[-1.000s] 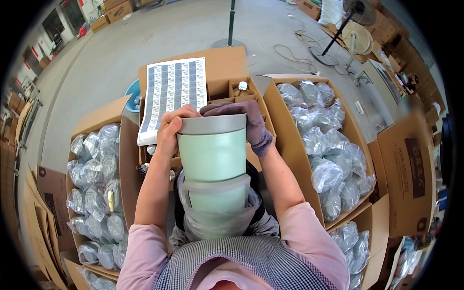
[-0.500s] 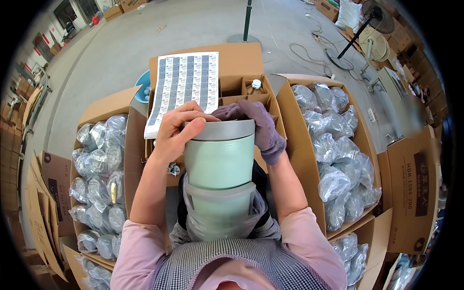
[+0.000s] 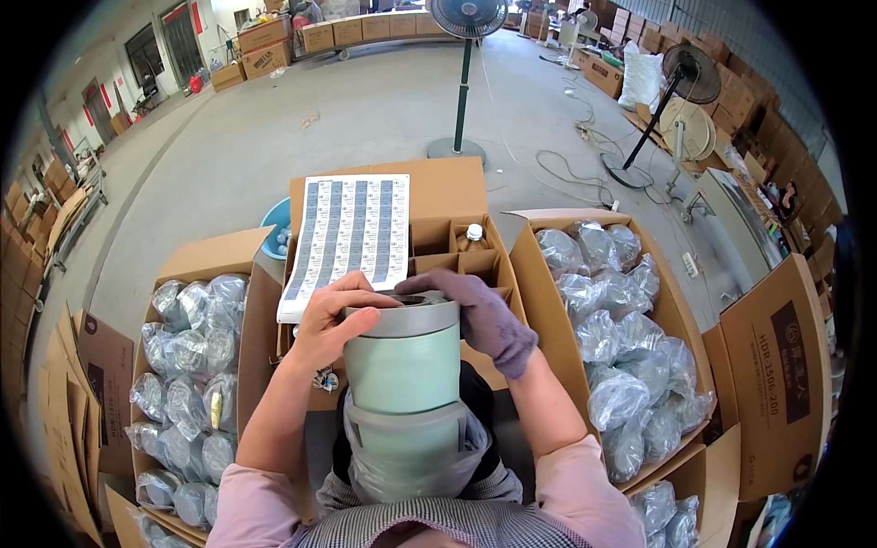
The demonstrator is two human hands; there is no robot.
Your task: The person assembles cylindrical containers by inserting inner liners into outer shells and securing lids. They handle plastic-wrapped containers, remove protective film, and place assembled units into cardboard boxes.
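Note:
A pale green cylindrical container (image 3: 402, 374) with a grey collar and a grey carrying handle stands upright between my legs. Clear plastic film is bunched about its lower part. My bare left hand (image 3: 336, 315) is closed on the left of the collar, its thumb along the outside and its fingers bent over the top. From the right, my right hand (image 3: 484, 318) in a purple-grey knit glove curls over the rim, with its fingertips towards the middle of the top. Part of the dark opening shows between the hands; what lies inside cannot be made out.
Ahead stands a divided carton (image 3: 438, 187) with a label sheet (image 3: 352, 237) across it and a clear bottle (image 3: 471, 237) in one compartment. Cartons of film-wrapped items flank me at left (image 3: 187, 365) and right (image 3: 630, 338). A blue basin (image 3: 276, 219) and a stand fan (image 3: 461, 91) are beyond.
The view has tilted up, so more of the far floor and fans shows. My left hand keeps its hold on the collar; my right hand has shifted slightly, its fingers still over the top.

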